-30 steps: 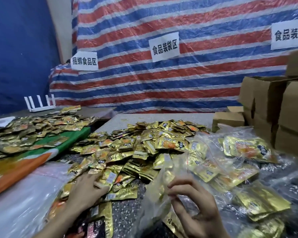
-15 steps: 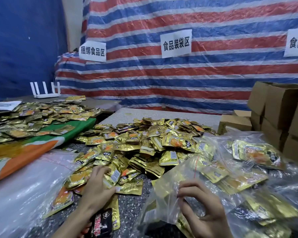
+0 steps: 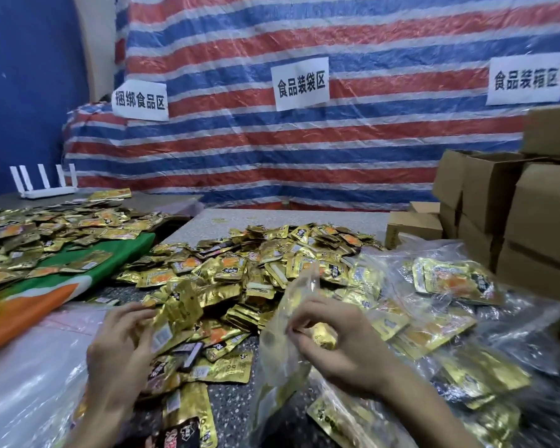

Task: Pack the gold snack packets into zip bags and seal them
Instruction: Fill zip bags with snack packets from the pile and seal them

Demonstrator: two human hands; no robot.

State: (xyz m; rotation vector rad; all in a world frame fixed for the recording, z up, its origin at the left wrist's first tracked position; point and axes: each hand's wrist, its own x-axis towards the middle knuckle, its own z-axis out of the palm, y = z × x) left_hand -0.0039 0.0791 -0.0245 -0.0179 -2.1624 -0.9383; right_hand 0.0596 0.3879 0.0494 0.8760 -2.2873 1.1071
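The left grip curls round a few gold snack packets at the near edge of the loose pile on the speckled surface. Just right of it, the right grip pinches the mouth of a clear zip bag holding packets; filled bags lie further right, near cardboard boxes
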